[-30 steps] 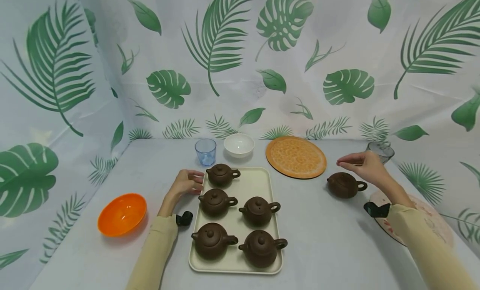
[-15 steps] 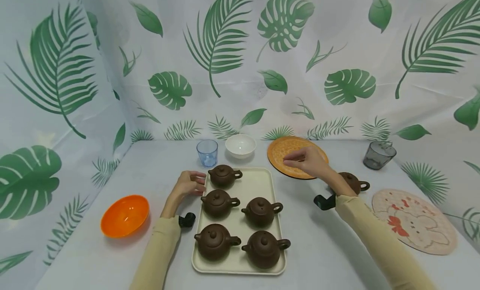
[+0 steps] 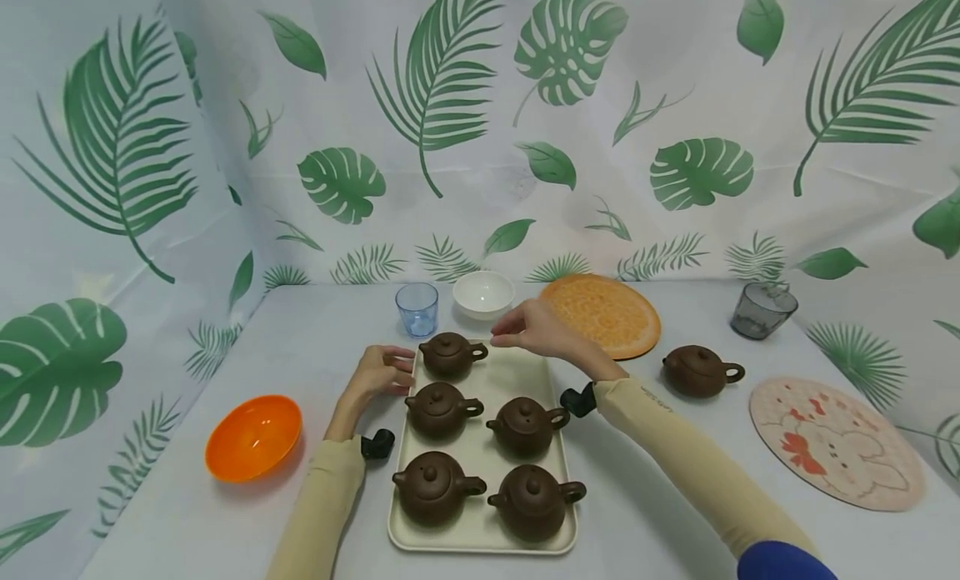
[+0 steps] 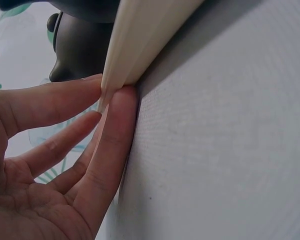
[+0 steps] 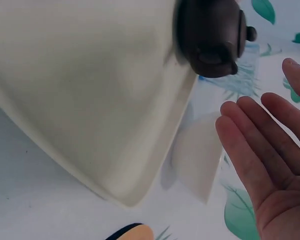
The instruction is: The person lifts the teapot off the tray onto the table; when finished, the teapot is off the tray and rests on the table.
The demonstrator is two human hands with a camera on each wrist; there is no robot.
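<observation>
Bare left hand (image 3: 378,372) and right hand (image 3: 534,332), long pale-yellow sleeves (image 3: 678,447) to the wrists, a small black wrist camera (image 3: 578,400) strapped at each cuff, blue cloth at the right upper arm.

Landmark: the orange placemat (image 3: 603,313), lying flat on the counter (image 3: 675,480) near the leaf-print backdrop (image 3: 480,105).

- White bowl (image 3: 483,293): just left of the placemat.
- Blue cup (image 3: 417,307): left of the placemat, beyond the bowl.
- Orange bowl (image 3: 254,437): well apart, far left and nearer the viewer.
- Grey cup (image 3: 762,309): right of the placemat.
- Pink round mat (image 3: 836,442): right of the placemat, nearer the viewer.
</observation>
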